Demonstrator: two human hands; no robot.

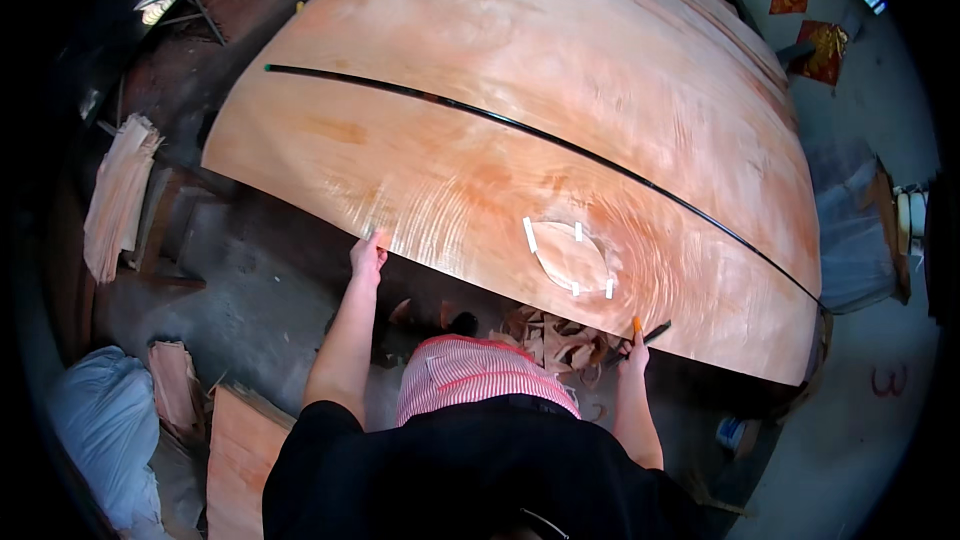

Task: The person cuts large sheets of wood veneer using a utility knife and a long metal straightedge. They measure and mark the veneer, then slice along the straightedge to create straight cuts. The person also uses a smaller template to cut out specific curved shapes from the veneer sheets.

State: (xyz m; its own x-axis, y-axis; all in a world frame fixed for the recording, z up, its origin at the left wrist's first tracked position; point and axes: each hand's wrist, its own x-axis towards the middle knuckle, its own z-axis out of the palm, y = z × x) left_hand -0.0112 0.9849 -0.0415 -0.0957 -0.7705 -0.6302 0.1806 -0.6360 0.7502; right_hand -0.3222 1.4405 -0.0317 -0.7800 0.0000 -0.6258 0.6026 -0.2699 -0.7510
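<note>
A large thin sheet of reddish wood veneer [520, 100] lies spread in front of me. My left hand [367, 258] grips its near edge on the left side. My right hand [632, 348] sits at the near edge further right, shut on a small knife with an orange tip. Between the hands, close to the edge, an eye-shaped veneer patch [570, 256] is held on the sheet with short white tape strips. A thin black line [540, 135] runs across the sheet from left to right.
Veneer scraps [555, 340] are heaped under the sheet's near edge. Loose veneer pieces [118, 195] stack at the left, a pale blue sack [95, 420] lies at lower left, and a board [240, 450] leans beside it. Grey concrete floor [870, 410] shows at right.
</note>
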